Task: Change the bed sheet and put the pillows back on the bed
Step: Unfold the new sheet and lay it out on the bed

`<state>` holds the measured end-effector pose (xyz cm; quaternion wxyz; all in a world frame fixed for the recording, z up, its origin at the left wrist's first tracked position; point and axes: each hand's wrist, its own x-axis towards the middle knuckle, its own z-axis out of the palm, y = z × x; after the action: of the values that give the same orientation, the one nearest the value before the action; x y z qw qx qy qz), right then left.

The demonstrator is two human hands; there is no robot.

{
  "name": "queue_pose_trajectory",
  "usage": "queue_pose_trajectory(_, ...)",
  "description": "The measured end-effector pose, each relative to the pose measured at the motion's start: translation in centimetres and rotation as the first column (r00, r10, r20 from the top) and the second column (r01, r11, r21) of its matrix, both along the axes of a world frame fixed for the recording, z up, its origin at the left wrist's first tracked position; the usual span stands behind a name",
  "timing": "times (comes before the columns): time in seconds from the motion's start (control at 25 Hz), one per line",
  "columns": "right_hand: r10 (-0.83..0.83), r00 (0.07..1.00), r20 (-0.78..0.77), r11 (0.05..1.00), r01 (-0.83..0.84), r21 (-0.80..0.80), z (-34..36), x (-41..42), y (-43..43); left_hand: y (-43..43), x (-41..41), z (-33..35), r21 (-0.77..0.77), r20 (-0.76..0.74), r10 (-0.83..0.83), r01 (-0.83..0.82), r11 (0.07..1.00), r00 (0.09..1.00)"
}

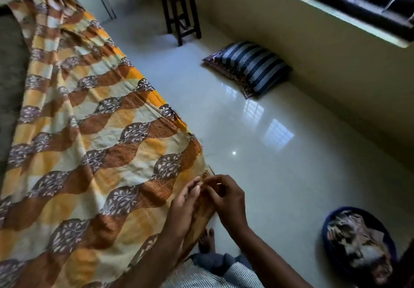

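An orange, cream and brown wavy-patterned bed sheet (89,130) lies spread over the bed, with the grey mattress (11,63) bare along the left. My left hand (184,207) and my right hand (226,195) meet at the sheet's right edge near the bed's near corner. The right hand's fingers pinch the sheet's hem; the left hand's fingers are nearly straight and touch the same edge. Two stacked pillows, the top one dark blue with stripes (251,65), lie on the floor by the far wall.
A dark wooden stool (179,5) stands at the far end of the glossy tiled floor (268,142). A blue basket (331,256) with crumpled cloth sits on the floor at the right. A window ledge (336,12) runs along the right wall. My bare foot (207,240) stands beside the bed.
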<state>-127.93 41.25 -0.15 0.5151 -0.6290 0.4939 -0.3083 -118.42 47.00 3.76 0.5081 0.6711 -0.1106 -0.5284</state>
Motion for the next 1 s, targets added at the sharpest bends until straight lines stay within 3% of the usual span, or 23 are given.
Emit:
queue_pose_trajectory(0.08,0.281,0.959,0.039,0.958,-0.282,0.047,1.5,0.7,0.4,1.2,-1.1,0.5,-0.018,-0.184,0.253,-0.261,0.965,0.95)
queue_pose_trajectory(0.16,0.435,0.88,0.192,0.844,-0.473,0.252,2.7,0.4,0.5,2.1,-1.6,0.9,0.024,-0.297,0.467,-0.483,0.875,0.833)
queue_pose_trajectory(0.24,0.451,0.814,0.366,0.708,-0.576,0.408,3.6,-0.2,0.5,2.9,-2.5,1.2,0.095,-0.353,0.62,-0.633,0.769,0.701)
queue_pose_trajectory(0.36,0.458,0.79,0.408,0.643,-0.612,0.46,4.2,-1.1,0.8,3.5,-4.5,1.7,0.127,-0.362,0.713,-0.726,0.676,0.6)
queue_pose_trajectory(0.56,0.617,0.762,0.2,0.7,-0.646,0.304,3.8,-1.9,1.0,4.4,-7.2,2.5,0.08,-0.376,0.721,-0.755,0.651,0.582)
queue_pose_trajectory(0.72,0.573,0.795,0.199,0.76,-0.606,0.237,3.9,-2.7,1.6,4.6,-9.1,2.9,0.0,-0.285,0.754,-0.786,0.618,0.592)
queue_pose_trajectory(0.88,0.606,0.775,0.178,0.766,-0.629,0.132,4.1,-3.2,1.5,4.3,-9.8,3.3,-0.073,-0.242,0.714,-0.746,0.662,0.657)
queue_pose_trajectory(1.0,0.623,0.748,0.231,0.719,-0.663,0.208,4.2,-3.6,0.5,4.1,-9.6,3.2,-0.068,-0.249,0.736,-0.77,0.635,0.629)
